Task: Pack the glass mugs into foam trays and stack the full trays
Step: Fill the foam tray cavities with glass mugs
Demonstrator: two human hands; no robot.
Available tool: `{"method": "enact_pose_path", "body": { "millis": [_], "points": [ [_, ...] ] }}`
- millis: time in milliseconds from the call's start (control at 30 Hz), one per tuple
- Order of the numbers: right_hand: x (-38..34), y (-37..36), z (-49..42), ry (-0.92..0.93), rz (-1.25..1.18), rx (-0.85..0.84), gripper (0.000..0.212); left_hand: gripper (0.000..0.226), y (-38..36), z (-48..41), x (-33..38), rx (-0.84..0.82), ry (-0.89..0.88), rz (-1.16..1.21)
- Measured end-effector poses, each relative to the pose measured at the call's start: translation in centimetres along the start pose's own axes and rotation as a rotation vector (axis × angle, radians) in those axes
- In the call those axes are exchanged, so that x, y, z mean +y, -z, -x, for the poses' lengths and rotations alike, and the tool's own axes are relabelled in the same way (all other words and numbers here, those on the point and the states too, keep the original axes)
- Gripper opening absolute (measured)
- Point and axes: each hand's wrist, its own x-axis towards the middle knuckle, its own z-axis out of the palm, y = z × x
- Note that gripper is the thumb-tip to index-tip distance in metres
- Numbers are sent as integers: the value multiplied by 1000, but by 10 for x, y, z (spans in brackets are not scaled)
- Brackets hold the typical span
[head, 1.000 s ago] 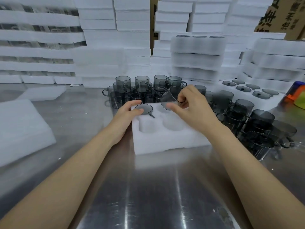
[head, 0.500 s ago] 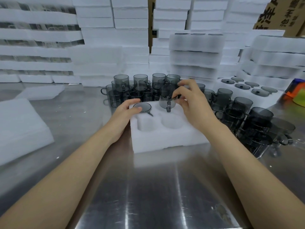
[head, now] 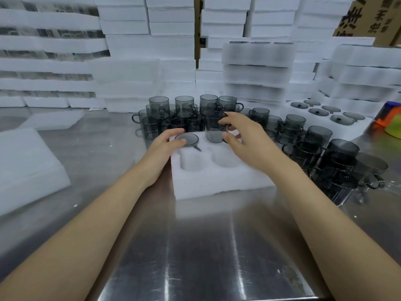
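My right hand [head: 247, 140] is curling its fingers [head: 227, 121] and thumb round a smoky glass mug [head: 213, 134], holding it upright at the foam tray [head: 217, 183]'s far middle pocket (how deep, I cannot tell). My left hand [head: 162, 148] is gripping the tray's 10 o'clock corner, thumb beside a seated mug [head: 186, 139]. Loose mugs [head: 184, 105] are crowding at 12 and 3 o'clock.

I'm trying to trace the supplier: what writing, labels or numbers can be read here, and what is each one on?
Cardboard box, top right: large dark Chinese characters, tilted and cut off by the frame edge and the foam stacks; not reliably readable.
Glass mugs: no print visible.
Foam tray: no print visible.
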Motion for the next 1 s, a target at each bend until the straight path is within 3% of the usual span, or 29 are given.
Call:
{"method": "enact_pose_path", "body": {
  "millis": [200, 367, 533, 767, 867, 933, 1000],
  "points": [
    [-5, 1, 0, 31, -22, 94, 24, 27, 0, 1, 0, 0, -3, -11],
    [-4, 3, -1, -3, -7, 32, 36, 27, 0, 1, 1, 11, -1, -28],
    [-2, 4, -1, -48, -23, 24, 34, 28, 0, 1, 1, 9, 2, -31],
    [-1, 3, -3, -56, 140, -364, 44, 28, -2, 2, 3, 21, 7, -22],
    [-1, 3, -3, -123, 103, -441, 49, 29, -3, 2, 4, 38, 8, -29],
    [-1, 4, 0, -138, -3, -399, 43, 32, -5, 2, 4, 55, 13, -39],
    [0, 8, -1, -148, -174, -153, 34, 35, -7, 1, 5, 90, 10, -43]
  ]
}}
